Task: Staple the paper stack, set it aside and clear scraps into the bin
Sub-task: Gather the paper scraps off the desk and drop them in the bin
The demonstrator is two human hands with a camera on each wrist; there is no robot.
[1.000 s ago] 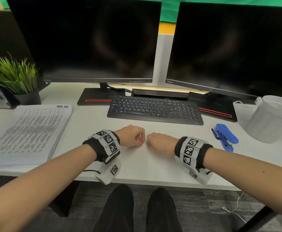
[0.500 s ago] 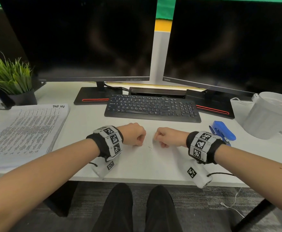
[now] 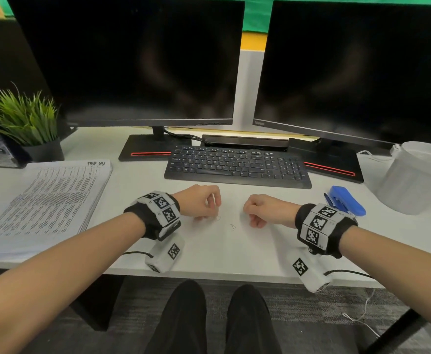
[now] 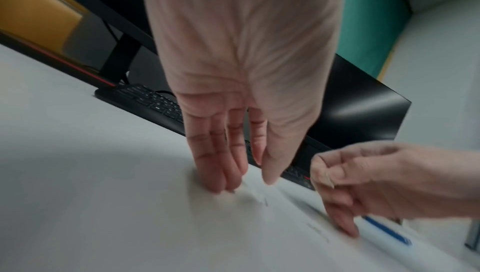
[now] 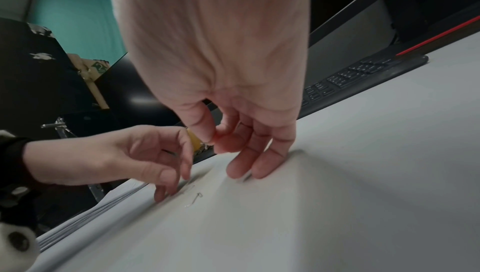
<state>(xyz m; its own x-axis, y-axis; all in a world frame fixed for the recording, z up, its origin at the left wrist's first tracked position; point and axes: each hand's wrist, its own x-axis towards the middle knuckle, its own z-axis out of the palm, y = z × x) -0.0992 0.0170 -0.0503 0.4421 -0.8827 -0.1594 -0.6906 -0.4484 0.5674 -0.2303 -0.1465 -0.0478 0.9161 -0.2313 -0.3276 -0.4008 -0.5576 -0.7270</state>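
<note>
The printed paper stack [image 3: 43, 200] lies flat at the desk's left. A blue stapler [image 3: 347, 200] sits at the right, just beyond my right wrist. Between my hands, bent staple scraps [image 3: 232, 226] lie loose on the white desk [image 3: 234, 256]; one scrap [image 5: 198, 195] shows in the right wrist view. My left hand [image 3: 215, 213] has curled fingers, fingertips [image 4: 221, 186] on the desk, and a thin dark sliver near its thumb. My right hand [image 5: 211, 142] pinches thumb to index finger; what it pinches is hidden, and its other fingers touch the desk.
A white bin [image 3: 418, 177] stands at the far right of the desk. A black keyboard [image 3: 237, 167] and two dark monitors [image 3: 132, 60] are behind my hands. A potted plant [image 3: 25, 121] stands at the back left.
My hands were knuckle to knuckle a second ago. They have drawn apart, the right one moving right, and the staple scraps on the desk between them have come into view.
</note>
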